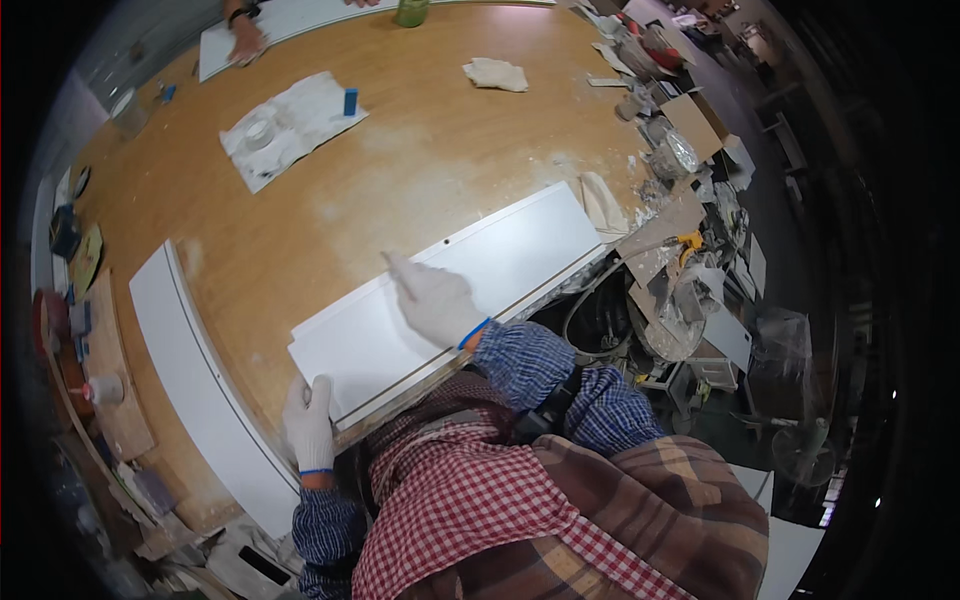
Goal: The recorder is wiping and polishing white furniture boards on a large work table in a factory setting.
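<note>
A long white panel (520, 255) with a small dark hole near its far edge lies slantwise along the near side of the table. My left hand (308, 425), in a white glove, grips the panel's left end, with the thumb up against it. Over the panel's left half rests my right hand (437, 305), gloved too. Its index finger reaches out to the far edge, and the other fingers are partly hidden beneath the hand. Nothing shows in it. Left of these, a second white panel (205, 385) lies lengthwise on the table.
On the wooden table (400, 150) are a white cloth (285, 150) with a small tub (260, 133) and blue block (350, 101), and a folded cloth (495, 74). Another person's hand (247, 42) touches a far panel (300, 22). Scraps and a yellow-handled tool (690, 243) crowd the right.
</note>
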Motion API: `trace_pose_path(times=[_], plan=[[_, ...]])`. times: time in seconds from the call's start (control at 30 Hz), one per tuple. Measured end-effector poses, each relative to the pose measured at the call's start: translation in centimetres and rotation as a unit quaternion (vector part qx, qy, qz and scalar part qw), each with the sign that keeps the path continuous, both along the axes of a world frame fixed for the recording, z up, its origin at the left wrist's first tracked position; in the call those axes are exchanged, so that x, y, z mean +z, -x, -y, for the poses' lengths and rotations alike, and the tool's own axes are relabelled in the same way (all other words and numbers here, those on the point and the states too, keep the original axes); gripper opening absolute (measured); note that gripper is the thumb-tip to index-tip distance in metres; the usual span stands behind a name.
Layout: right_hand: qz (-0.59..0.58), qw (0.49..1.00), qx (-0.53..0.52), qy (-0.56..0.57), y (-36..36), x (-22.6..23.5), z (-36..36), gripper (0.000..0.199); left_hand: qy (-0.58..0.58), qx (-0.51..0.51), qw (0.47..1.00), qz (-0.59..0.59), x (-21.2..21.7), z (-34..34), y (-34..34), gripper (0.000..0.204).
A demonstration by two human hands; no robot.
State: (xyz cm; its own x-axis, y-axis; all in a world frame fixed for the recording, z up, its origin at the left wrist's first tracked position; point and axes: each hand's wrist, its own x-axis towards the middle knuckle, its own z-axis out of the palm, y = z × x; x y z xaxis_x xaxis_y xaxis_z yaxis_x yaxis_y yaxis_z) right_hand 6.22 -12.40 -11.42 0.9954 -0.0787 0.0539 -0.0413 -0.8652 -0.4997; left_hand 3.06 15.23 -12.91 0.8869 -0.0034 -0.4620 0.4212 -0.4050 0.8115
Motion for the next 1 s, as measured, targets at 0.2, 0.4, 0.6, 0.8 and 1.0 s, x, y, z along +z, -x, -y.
trace_pose_path(times=[0.2, 0.4, 0.6, 0.8, 1.0], plan=[[0.064, 0.988, -0.136, 0.039, 0.7, 0.1, 17.6, 0.039, 0.008, 0.051, 0.999, -0.018, 0.2, 0.1, 0.3, 0.030], [0.241, 0.932, -0.179, 0.204, 1.8, -3.1, 34.7, 0.039, 0.002, 0.062, 0.998, 0.015, -0.3, 0.5, 0.3, 0.031], [0.143, 0.949, -0.248, 0.132, 2.6, 0.3, 31.8, 0.036, 0.001, 0.059, 0.998, -0.006, 0.3, 0.3, 0.3, 0.032], [0.018, 0.968, -0.206, 0.142, 3.3, -0.2, 27.6, 0.046, -0.001, 0.057, 0.998, -0.013, 0.4, 0.1, 0.2, 0.033], [0.001, 0.995, -0.082, 0.057, 1.1, -1.5, 14.2, 0.032, -0.004, 0.040, 0.999, -0.007, 0.5, 0.6, 0.0, 0.035]])
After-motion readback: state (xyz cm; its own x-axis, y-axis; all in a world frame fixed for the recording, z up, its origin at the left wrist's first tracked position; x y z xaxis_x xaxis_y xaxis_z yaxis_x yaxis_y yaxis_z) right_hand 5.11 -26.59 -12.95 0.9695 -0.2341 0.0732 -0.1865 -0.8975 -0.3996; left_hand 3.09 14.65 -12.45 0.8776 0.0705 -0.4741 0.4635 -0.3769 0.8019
